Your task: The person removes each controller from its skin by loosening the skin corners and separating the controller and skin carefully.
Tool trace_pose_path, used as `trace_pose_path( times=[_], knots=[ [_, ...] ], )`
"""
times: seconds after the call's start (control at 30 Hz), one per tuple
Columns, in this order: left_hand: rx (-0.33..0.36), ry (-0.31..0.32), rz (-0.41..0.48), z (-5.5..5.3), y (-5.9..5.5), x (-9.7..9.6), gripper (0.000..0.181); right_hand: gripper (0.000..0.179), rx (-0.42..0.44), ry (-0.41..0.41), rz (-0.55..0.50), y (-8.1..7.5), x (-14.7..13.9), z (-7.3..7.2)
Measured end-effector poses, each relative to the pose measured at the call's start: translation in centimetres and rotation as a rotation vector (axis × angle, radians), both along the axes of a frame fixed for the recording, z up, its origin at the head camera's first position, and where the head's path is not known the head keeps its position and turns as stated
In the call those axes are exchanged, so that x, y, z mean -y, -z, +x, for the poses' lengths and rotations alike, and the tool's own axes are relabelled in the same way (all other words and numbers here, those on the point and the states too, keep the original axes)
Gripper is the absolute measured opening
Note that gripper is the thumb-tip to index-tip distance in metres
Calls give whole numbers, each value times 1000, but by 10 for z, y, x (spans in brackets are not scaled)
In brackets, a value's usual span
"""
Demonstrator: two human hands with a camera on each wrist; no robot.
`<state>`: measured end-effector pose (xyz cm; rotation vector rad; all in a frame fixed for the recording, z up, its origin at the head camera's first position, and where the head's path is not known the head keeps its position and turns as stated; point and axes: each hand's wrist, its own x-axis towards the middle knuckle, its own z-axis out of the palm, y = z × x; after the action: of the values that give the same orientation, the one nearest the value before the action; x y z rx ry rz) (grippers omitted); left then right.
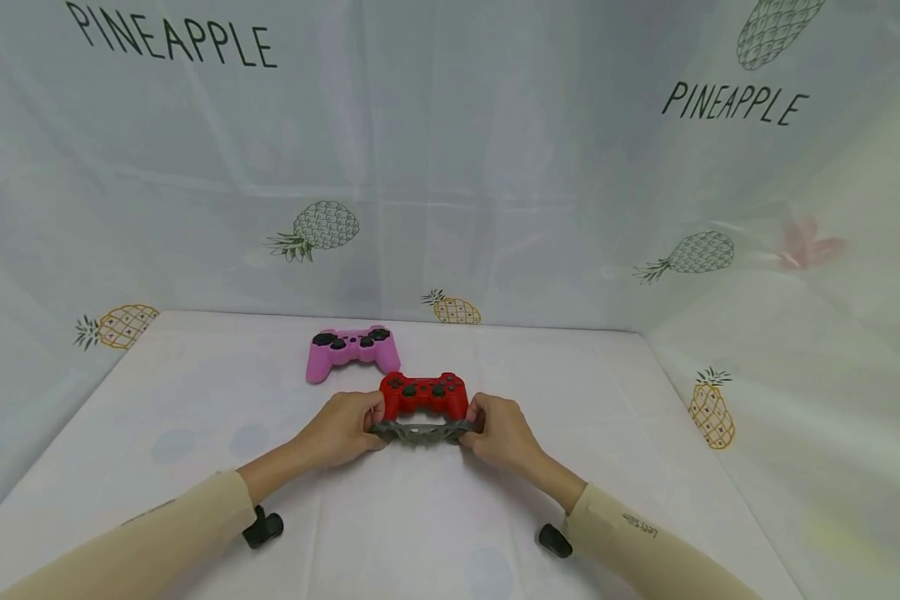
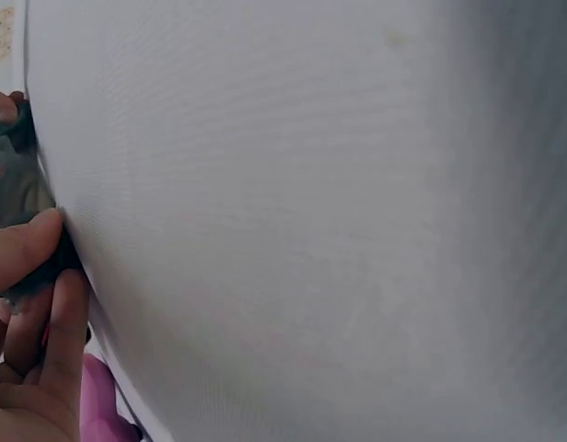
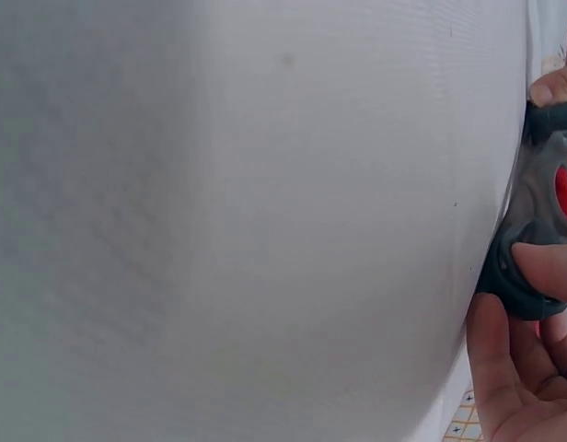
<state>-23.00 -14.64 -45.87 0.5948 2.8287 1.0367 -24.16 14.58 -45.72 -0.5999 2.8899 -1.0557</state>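
In the head view, a dark grey rubbery game controller cover [image 1: 420,432] stands on edge at the middle of the table. My left hand [image 1: 347,427] pinches its left end and my right hand [image 1: 501,432] pinches its right end. Just behind it is a red game controller [image 1: 424,393], its buttons and sticks facing up. Whether the controller touches the cover is hard to tell. Both wrist views catch the soft cover [image 2: 21,189] [image 3: 534,198] between thumb and fingers, with bits of red showing through its opening.
A pink game controller [image 1: 351,346] with black buttons lies behind and left of the red one. White cloth covers the table [image 1: 405,517]. A pineapple-printed curtain [image 1: 450,167] hangs behind it and along the sides.
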Motion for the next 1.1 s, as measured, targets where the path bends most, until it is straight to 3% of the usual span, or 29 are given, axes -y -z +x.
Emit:
trace_pose_path(
  times=[0.43, 0.67, 1.1],
  knots=[
    [-75, 64, -15, 3, 3, 5, 35, 27, 25, -99, 41, -3, -1, 7],
    [-79, 144, -17, 2, 2, 11, 33, 25, 58, -172, 30, -4, -3, 8],
    [41, 253, -2, -3, 1, 22, 28, 27, 139, -291, 30, -5, -5, 5]
  ],
)
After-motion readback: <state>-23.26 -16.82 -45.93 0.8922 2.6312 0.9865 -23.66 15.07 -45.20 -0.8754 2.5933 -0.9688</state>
